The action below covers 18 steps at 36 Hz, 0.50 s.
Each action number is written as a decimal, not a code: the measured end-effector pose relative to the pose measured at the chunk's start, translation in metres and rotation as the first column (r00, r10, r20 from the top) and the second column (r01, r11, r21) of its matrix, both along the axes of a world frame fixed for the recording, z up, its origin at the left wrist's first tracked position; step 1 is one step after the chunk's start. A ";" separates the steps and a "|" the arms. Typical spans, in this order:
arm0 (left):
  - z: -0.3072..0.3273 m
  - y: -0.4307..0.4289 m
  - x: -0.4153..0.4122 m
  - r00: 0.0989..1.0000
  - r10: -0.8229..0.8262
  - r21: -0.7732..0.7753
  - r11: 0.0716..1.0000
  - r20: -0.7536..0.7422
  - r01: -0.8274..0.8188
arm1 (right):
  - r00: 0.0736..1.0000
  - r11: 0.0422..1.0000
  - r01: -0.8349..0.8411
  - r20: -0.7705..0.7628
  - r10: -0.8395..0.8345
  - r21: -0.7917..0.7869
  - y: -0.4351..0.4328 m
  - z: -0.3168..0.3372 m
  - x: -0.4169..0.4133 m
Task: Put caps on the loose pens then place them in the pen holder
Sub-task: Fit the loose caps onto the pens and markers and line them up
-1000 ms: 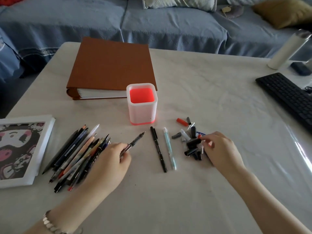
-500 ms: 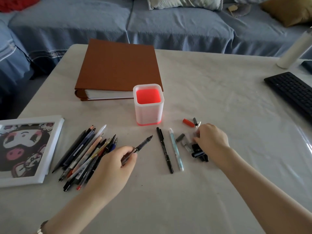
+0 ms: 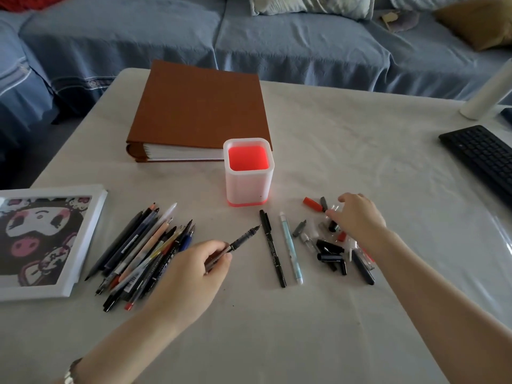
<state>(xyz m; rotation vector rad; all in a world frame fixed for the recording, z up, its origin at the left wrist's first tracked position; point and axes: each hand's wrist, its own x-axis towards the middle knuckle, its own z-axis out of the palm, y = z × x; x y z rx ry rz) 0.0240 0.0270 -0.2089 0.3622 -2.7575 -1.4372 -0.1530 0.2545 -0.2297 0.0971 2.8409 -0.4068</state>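
White pen holder [image 3: 248, 187] with a red inside stood upright mid-frame. Loose pens [image 3: 144, 250] sat piled lower left, caps [image 3: 329, 249] scattered right of centre, uncapped black pen [image 3: 243, 238] angled between.

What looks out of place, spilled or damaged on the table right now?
Nothing stands out. The pen holder stands upright with no pens in it, the caps lie in a loose scatter by the right hand, and the left hand holds an uncapped pen. No spill or damage shows.
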 end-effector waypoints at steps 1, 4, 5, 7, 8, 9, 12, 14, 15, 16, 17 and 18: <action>0.000 0.000 0.000 1.000 0.003 0.006 1.000 0.000 -0.003 | 1.000 1.000 0.012 0.029 -0.012 -0.019 -0.002 0.000 -0.002; 0.001 -0.001 0.001 1.000 0.011 0.010 1.000 0.008 -0.011 | 0.998 0.995 0.048 0.039 -0.045 -0.091 -0.007 -0.002 -0.004; 0.001 -0.001 0.001 1.000 0.013 0.010 1.000 0.013 -0.013 | 0.998 0.992 0.056 0.033 -0.052 -0.116 -0.006 -0.004 -0.004; 0.001 -0.001 0.001 1.000 0.014 0.003 1.000 0.018 -0.015 | 0.997 0.975 0.077 0.012 -0.077 -0.206 -0.005 -0.009 -0.004; 0.000 -0.001 0.001 1.000 0.015 -0.001 1.000 0.018 -0.015 | 0.996 0.961 0.087 -0.008 -0.093 -0.263 -0.003 -0.010 -0.003; 0.000 0.000 0.001 1.000 0.014 -0.003 1.000 0.018 -0.014 | 0.993 0.943 0.096 -0.033 -0.112 -0.317 -0.002 -0.011 0.000; 0.002 0.001 0.002 1.000 0.005 0.000 1.000 0.007 -0.005 | 0.977 0.861 0.101 -0.113 -0.180 -0.499 -0.002 -0.004 0.010; 0.004 0.001 0.003 1.000 -0.006 0.006 1.000 -0.008 0.006 | 0.980 0.774 0.074 -0.099 -0.175 -0.629 -0.005 0.006 0.020; 0.004 0.001 0.003 1.000 -0.015 0.013 1.000 -0.014 0.015 | 0.988 0.712 0.060 -0.062 -0.143 -0.699 -0.007 0.012 0.027; 0.005 0.001 0.002 1.000 -0.026 0.023 0.999 -0.018 0.026 | 0.996 0.651 0.048 -0.015 -0.091 -0.758 -0.010 0.018 0.036; 0.005 0.002 0.002 0.999 -0.038 0.034 0.999 -0.020 0.038 | 1.000 0.606 0.022 0.014 -0.018 -0.795 -0.013 0.025 0.046; 0.006 0.003 0.002 0.999 -0.048 0.046 0.998 -0.023 0.049 | 0.998 0.586 -0.028 0.011 0.063 -0.810 -0.015 0.030 0.056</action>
